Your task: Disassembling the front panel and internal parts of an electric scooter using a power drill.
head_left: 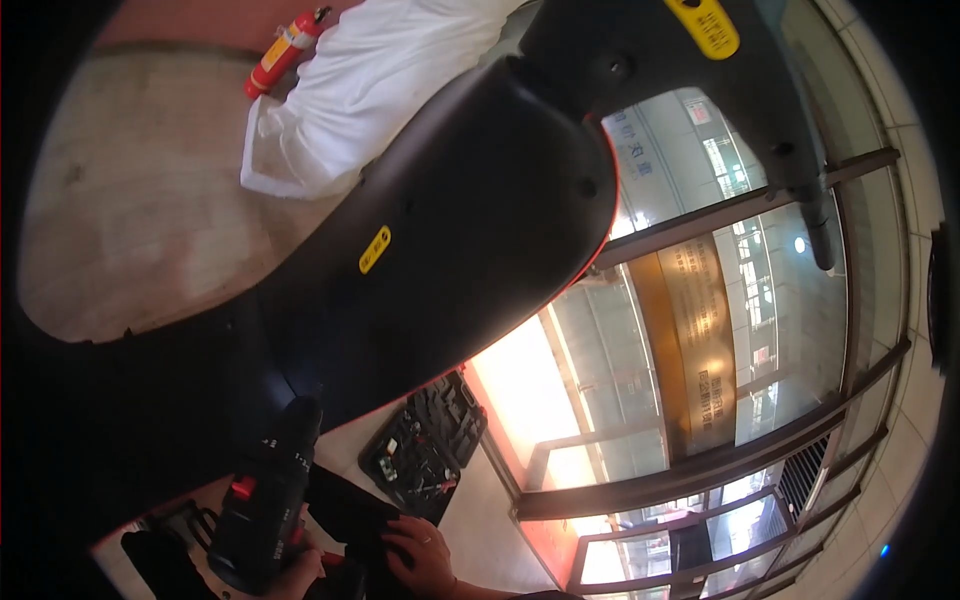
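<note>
My left hand (298, 574) is closed around a black cordless drill (262, 515) with a red switch at its side. The drill points up, and its tip meets the black plastic body panel (450, 240) of a scooter near a seam. A small light glows on the panel beside the tip; the bit and screw are too dark to make out. To the right of the drill my right hand (422, 556), a ring on one finger, lies with fingers stretched over a dark surface I cannot make out. It looks apart from the drill.
An open black tool case (425, 440) lies on the floor beyond my hands. White sheeting (345, 95) and a red fire extinguisher (287, 50) stand at the upper left. Glass doors with brown frames (620, 488) fill the right side. The scooter's handlebar (818, 225) reaches out at upper right.
</note>
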Demonstrator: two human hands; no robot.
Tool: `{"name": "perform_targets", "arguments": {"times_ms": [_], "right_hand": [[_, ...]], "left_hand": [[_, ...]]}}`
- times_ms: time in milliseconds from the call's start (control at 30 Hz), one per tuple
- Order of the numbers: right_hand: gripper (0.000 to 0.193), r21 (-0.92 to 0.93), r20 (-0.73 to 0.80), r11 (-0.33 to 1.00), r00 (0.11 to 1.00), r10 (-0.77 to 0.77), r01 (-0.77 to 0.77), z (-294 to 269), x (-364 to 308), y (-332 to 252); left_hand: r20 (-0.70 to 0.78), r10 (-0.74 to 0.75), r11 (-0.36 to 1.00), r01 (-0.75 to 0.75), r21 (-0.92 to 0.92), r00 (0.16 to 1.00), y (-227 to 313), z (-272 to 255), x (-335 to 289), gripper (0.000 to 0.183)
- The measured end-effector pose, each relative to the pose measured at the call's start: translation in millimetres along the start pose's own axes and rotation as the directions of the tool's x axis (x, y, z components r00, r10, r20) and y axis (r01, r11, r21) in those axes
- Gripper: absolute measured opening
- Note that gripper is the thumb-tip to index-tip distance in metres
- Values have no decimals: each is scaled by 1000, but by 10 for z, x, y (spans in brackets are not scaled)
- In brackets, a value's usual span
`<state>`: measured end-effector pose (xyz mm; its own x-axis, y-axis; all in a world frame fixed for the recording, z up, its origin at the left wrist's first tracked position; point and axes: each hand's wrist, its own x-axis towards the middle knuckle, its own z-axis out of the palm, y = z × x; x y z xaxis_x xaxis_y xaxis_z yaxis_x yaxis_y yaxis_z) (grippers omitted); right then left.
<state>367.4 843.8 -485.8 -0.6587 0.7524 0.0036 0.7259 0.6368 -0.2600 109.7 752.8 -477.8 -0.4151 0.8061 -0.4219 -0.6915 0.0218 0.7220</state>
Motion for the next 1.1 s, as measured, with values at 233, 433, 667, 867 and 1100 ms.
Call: {"name": "perform_targets", "arguments": {"times_ms": [233, 433, 667, 867, 1100], "right_hand": [[27, -29, -64, 999, 997, -29, 27, 28, 143, -104], [27, -9, -31, 1000, 999, -10, 9, -12, 304, -171], [28, -4, -20, 1000, 999, -26, 26, -43, 478, -231], [29, 28, -8, 999, 1000, -23, 24, -23, 602, -217], [39, 164, -71, 953, 960, 271, -256, -223, 870, -273]], "left_hand": [[102, 175, 984, -171, -44, 979, 158, -147, 177, 15], [40, 75, 995, -72, -74, 996, 315, -131, 370, 13], [13, 77, 994, -76, -74, 997, 486, -66, 517, 10], [37, 302, 951, -304, 54, 953, 600, -19, 663, 7], [41, 95, 993, -92, -74, 995, 660, -8, 752, 8]]}}
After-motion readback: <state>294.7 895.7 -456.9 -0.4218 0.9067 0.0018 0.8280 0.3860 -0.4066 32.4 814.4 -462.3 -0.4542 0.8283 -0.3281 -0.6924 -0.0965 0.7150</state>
